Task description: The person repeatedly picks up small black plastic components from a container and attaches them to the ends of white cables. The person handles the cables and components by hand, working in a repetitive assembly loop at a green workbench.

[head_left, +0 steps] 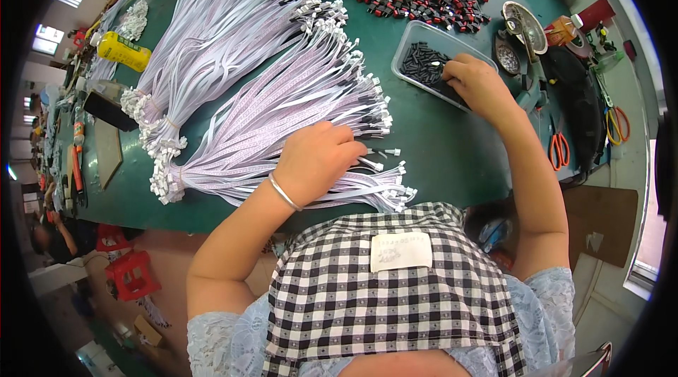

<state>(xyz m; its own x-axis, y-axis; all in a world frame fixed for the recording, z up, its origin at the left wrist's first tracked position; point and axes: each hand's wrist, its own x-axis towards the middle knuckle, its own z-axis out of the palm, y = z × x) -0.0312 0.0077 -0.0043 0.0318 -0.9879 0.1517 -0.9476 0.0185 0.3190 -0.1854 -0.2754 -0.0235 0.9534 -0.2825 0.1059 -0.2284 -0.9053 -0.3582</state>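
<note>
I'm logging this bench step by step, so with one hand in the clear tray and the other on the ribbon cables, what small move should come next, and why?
Probably the right hand should lift one small black part out of the clear tray and carry it toward the left hand. The right fingertips are already down among the black parts, while the left hand rests on the ribbon cables near their white connector ends.

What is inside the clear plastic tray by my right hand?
The clear plastic tray holds a heap of small black parts. The right hand reaches into it and covers its near corner, so whatever lies there is hidden.
</note>
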